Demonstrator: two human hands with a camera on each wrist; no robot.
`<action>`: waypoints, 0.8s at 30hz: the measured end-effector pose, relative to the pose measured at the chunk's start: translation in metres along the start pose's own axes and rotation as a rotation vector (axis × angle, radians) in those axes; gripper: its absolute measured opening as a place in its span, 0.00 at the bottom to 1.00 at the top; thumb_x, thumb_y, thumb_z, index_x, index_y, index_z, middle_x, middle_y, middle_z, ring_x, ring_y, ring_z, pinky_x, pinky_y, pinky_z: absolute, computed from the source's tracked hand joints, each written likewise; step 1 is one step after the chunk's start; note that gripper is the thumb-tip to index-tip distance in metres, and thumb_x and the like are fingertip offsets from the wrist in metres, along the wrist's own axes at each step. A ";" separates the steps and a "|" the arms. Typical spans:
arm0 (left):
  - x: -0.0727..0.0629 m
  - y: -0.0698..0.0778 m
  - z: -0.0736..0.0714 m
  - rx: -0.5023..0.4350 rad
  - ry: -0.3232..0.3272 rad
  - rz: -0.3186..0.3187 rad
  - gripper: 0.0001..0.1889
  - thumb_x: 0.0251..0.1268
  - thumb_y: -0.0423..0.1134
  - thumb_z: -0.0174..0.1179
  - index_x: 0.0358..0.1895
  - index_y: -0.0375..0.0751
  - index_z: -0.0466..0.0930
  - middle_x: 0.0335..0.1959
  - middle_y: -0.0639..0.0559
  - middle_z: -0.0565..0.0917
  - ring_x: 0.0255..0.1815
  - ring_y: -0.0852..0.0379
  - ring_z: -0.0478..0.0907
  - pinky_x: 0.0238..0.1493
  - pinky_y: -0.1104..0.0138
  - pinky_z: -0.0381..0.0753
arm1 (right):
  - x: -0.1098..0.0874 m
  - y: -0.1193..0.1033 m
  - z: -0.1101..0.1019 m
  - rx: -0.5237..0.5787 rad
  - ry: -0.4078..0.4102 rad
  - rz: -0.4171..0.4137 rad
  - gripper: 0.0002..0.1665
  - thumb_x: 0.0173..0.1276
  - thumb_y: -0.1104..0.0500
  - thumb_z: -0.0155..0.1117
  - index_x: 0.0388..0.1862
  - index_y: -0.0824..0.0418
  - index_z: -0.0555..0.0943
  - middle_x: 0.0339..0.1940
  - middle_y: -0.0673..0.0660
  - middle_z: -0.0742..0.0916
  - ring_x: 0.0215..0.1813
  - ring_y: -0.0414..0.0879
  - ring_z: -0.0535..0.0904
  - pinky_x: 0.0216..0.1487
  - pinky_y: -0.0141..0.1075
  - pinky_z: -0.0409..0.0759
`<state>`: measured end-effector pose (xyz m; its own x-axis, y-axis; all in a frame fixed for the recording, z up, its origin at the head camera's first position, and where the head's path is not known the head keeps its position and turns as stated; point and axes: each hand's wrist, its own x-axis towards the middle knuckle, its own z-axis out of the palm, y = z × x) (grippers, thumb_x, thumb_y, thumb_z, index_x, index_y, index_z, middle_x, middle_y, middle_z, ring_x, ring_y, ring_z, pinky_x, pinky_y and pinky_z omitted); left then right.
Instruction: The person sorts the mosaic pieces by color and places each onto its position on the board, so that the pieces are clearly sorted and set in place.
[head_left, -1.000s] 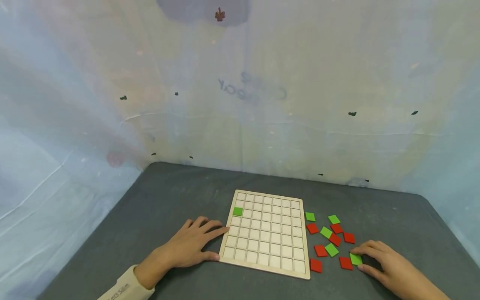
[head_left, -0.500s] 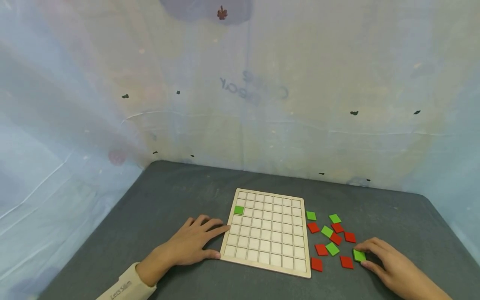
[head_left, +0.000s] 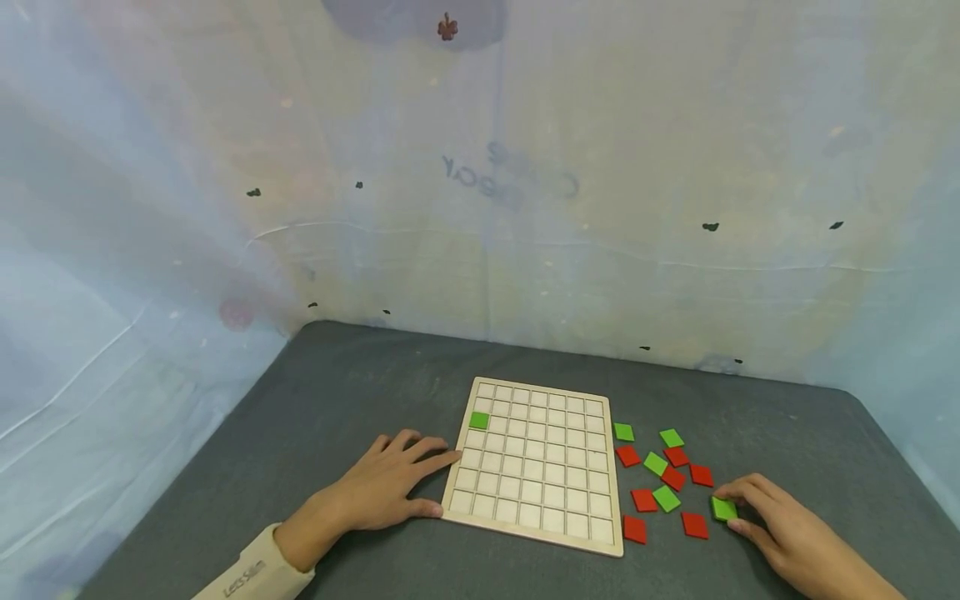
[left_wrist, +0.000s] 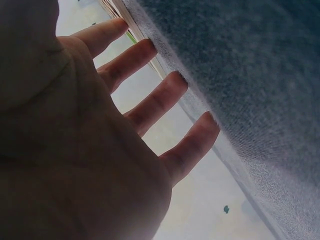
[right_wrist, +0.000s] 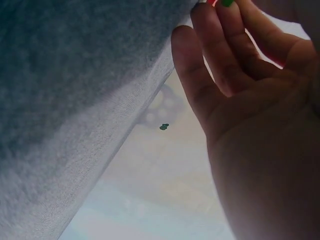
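A wooden grid board (head_left: 537, 540) lies on the dark table, with one green square tile (head_left: 478, 420) in a cell of its left column. My left hand (head_left: 382, 487) rests beside the board with fingers spread, index fingertip and thumb at its left edge. At the right, my right hand (head_left: 780, 521) pinches a green tile (head_left: 723, 509) between thumb and fingers. In the right wrist view a small part of the green tile (right_wrist: 227, 2) shows at the fingertips. The left wrist view shows the fingers of my left hand (left_wrist: 100, 120) extended along the table surface.
Several loose red tiles (head_left: 694, 526) and green tiles (head_left: 666, 499) lie scattered between the board and my right hand. The dark grey tabletop (head_left: 375, 375) ends at a pale patterned cloth (head_left: 525, 275) that hangs behind and at the sides.
My right hand has drawn the green tile a little to the right, away from the nearby red tile. My left hand stays at the board's edge.
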<state>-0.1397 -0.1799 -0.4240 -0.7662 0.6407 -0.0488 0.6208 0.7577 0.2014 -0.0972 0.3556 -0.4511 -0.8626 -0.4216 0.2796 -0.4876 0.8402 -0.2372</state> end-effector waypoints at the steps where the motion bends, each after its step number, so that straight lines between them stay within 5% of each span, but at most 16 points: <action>1: 0.000 0.000 0.000 0.002 0.006 0.002 0.39 0.64 0.71 0.50 0.77 0.68 0.58 0.72 0.58 0.68 0.69 0.49 0.64 0.57 0.43 0.66 | 0.000 0.000 0.000 -0.007 0.003 0.001 0.21 0.57 0.61 0.76 0.48 0.47 0.81 0.44 0.38 0.78 0.42 0.23 0.74 0.35 0.30 0.77; 19: 0.000 0.000 -0.002 -0.004 -0.031 -0.019 0.39 0.65 0.71 0.50 0.78 0.69 0.56 0.73 0.60 0.67 0.70 0.50 0.62 0.60 0.43 0.65 | 0.000 0.002 0.001 -0.094 0.066 0.002 0.22 0.60 0.65 0.73 0.50 0.50 0.78 0.48 0.42 0.76 0.48 0.29 0.69 0.42 0.26 0.74; 24: 0.001 -0.003 0.003 0.000 -0.013 -0.008 0.39 0.64 0.71 0.50 0.78 0.69 0.56 0.73 0.60 0.67 0.70 0.50 0.62 0.59 0.42 0.65 | 0.000 0.001 -0.001 -0.077 0.025 0.056 0.21 0.62 0.66 0.72 0.51 0.51 0.77 0.49 0.43 0.77 0.49 0.28 0.71 0.43 0.29 0.76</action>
<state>-0.1422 -0.1814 -0.4273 -0.7691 0.6360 -0.0632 0.6144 0.7630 0.2009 -0.0975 0.3569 -0.4508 -0.8839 -0.3659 0.2912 -0.4265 0.8861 -0.1813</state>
